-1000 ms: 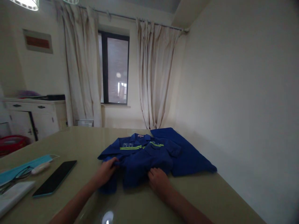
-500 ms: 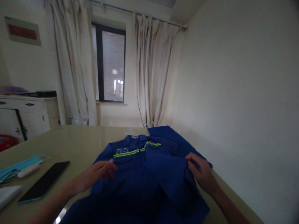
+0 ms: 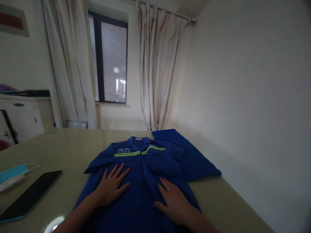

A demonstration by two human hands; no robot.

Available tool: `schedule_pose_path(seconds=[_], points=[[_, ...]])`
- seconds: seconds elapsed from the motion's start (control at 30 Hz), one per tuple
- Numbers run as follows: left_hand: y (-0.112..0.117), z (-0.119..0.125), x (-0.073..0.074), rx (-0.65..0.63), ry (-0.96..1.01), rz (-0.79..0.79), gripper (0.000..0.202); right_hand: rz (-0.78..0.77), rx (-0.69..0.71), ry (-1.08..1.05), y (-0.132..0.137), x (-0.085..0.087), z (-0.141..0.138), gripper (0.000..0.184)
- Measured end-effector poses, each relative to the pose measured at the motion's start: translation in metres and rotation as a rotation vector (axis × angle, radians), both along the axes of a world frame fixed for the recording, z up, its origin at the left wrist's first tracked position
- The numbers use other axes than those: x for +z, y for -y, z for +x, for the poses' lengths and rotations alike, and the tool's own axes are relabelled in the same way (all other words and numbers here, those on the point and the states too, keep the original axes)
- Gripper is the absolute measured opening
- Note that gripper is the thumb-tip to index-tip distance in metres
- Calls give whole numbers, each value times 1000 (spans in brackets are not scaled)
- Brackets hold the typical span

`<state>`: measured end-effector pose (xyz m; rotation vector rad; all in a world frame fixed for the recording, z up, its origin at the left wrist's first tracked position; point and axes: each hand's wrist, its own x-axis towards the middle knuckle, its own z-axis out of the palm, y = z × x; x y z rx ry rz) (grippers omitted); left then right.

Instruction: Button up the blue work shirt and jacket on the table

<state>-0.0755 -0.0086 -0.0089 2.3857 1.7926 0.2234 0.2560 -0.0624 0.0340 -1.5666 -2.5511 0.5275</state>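
Note:
A blue short-sleeved work shirt [image 3: 142, 197] with yellow-green stripes across the chest lies front up on the table, its collar at the far end. Flat on the shirt's left front, fingers spread, rests my left hand [image 3: 111, 186]. My right hand [image 3: 173, 202] lies on the right front, also with fingers apart. Neither hand grips the cloth. The shirt's lower part runs out of view at the bottom, partly behind my forearms. Beyond its right sleeve is another piece of blue cloth [image 3: 194, 158], partly under the shirt.
On the table [image 3: 70, 149], at the left, lie a black phone [image 3: 32, 194], a light blue face mask [image 3: 14, 173] and a white object [image 3: 12, 183] cut off by the frame. A wall [image 3: 255, 113] rises along the right side. Curtains [image 3: 160, 71] and a window stand beyond the table.
My right hand has let go of the shirt's raised right front, which now lies down. Both hands have come to rest flat on the cloth. The view has shifted slightly right.

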Motion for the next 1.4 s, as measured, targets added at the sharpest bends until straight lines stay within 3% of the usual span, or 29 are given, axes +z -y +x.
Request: schedule_pose_path(seconds=[0.17, 0.33, 0.5, 0.67, 0.77, 0.83, 1.07, 1.2, 1.33, 1.4], points=[[-39, -35, -5, 9, -18, 57, 60, 0, 9, 6, -44, -13, -33, 84], [-58, -44, 3, 70, -105, 88, 55, 76, -32, -17, -80, -33, -55, 85], [-58, -26, 15, 137, -232, 246, 49, 198, -79, -48, -101, -35, -66, 75], [-39, 16, 10, 111, -195, 264, 64, 284, -165, -53, -110, -33, -75, 47], [-18, 35, 2, 65, -61, 233, 56, 308, -170, -66, -107, -29, -76, 42], [-4, 35, -3, 44, -11, 173, 60, 319, -154, -72, -99, -28, -72, 42], [29, -16, -6, 111, 0, 6, 69, 358, -51, 121, -41, -43, -41, 44], [40, -15, 7, 108, -28, -16, 60, 267, -91, 80, -21, -31, -25, 31], [50, 16, 36, 55, -130, 6, 46, 68, -336, -273, -18, -7, -6, 42], [56, 39, 45, -11, -81, 5, 42, -31, -358, -417, -15, 3, 5, 44]])
